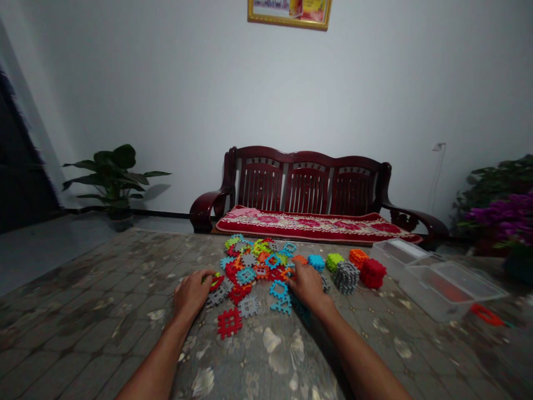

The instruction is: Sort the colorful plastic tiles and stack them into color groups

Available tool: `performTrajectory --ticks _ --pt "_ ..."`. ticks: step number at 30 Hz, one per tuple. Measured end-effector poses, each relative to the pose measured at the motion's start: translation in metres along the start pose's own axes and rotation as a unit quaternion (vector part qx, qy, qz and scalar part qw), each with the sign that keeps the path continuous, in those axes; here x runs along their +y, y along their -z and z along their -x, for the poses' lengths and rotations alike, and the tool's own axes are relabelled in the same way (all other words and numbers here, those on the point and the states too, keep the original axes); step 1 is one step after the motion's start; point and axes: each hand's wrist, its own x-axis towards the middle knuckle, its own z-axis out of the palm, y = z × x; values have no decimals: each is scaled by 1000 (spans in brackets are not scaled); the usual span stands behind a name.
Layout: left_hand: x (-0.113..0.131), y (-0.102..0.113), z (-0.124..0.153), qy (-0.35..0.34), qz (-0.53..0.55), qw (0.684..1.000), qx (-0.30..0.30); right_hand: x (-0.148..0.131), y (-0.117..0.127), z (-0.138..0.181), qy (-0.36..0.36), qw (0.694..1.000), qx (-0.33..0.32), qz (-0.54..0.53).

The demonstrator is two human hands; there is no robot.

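A loose heap of notched plastic interlocking tiles [249,259] in red, blue, grey, green and orange lies on the table. At its left edge, my left hand [192,294] has its fingers closed at a red tile [216,282] with green by it, above a grey tile [220,293]. My right hand [308,286] is at the heap's right side, fingers bent and pinched near orange and blue tiles; its fingertips are partly hidden. Close to the right hand lie light blue tiles [281,304]. A red square tile [229,323] and a grey tile [249,306] lie nearest me.
Sorted tile stacks stand right of my right hand: blue [316,262], green [334,261], grey [347,278], orange [358,258] and red [372,274]. Beyond them are a clear plastic box [453,286] and an orange item [486,315]. A wooden bench [308,186] stands behind the patterned tablecloth [104,300].
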Motion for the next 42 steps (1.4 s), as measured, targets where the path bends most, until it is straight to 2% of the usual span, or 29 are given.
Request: performTrajectory --ticks 5,16,20,23,27,31,33,37,42 --pt "1 1 1 -7 -6 1000 7 1 0 1 -17 1000 -9 -9" --pt "2 4 1 -2 -13 1000 0 3 -6 -5 20 1000 4 9" --pt "2 3 1 -1 -14 1000 2 0 0 -1 2 1000 9 -23" --pt "1 2 0 -5 -17 1000 1 5 15 0 -5 998 23 -64" --pt "-3 0 -3 -13 -15 1000 -1 43 54 -14 -23 990 91 -103" --pt "-8 -4 -7 -12 -3 1000 -4 109 97 -33 -122 979 151 -69" --pt "-9 -6 -9 -12 4 1000 0 139 109 -40 -175 972 148 -51" --pt "-8 -5 -9 -8 2 1000 -5 174 116 -48 -253 963 87 -4" --pt "-8 -3 -9 0 -7 1000 -19 187 104 -56 -273 960 59 34"
